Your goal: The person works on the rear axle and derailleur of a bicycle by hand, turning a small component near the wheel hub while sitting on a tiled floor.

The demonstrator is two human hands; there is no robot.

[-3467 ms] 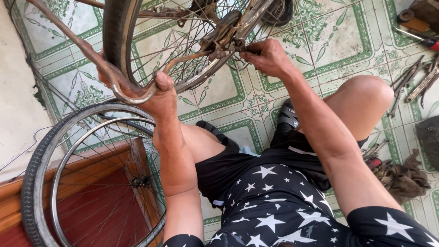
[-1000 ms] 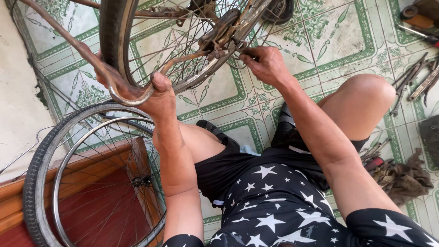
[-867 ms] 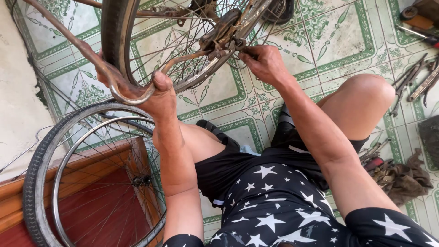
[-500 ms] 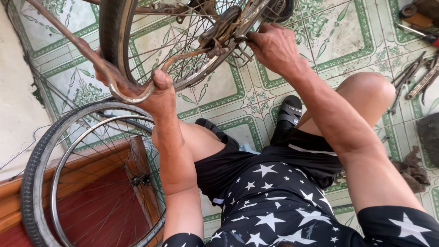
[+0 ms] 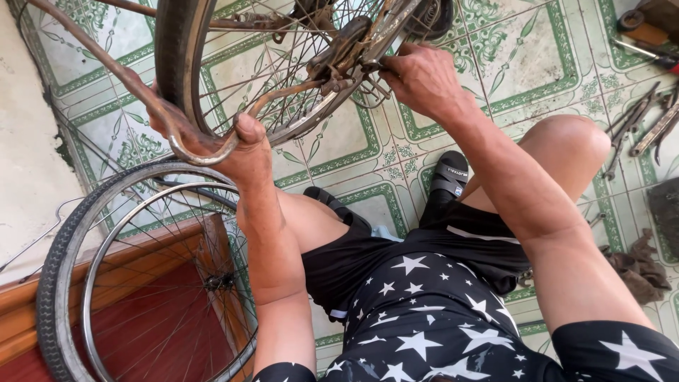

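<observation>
Left hand [image 5: 237, 145] clamped on rusty frame tube [image 5: 134, 88] at upper left, steadying the bicycle; right hand [image 5: 417, 74] pinched at rear wheel hub [image 5: 346, 49], top centre, above loose wheel [image 5: 141, 276].

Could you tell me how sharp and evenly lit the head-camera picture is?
Head view: soft, even daylight with no harsh glare; the right hand and rusty spoked bicycle wheel are sharp; lines bow towards the frame's edges; the grey metal tools at right are slightly soft.

No packages, labels, signs or screens show here.
</observation>
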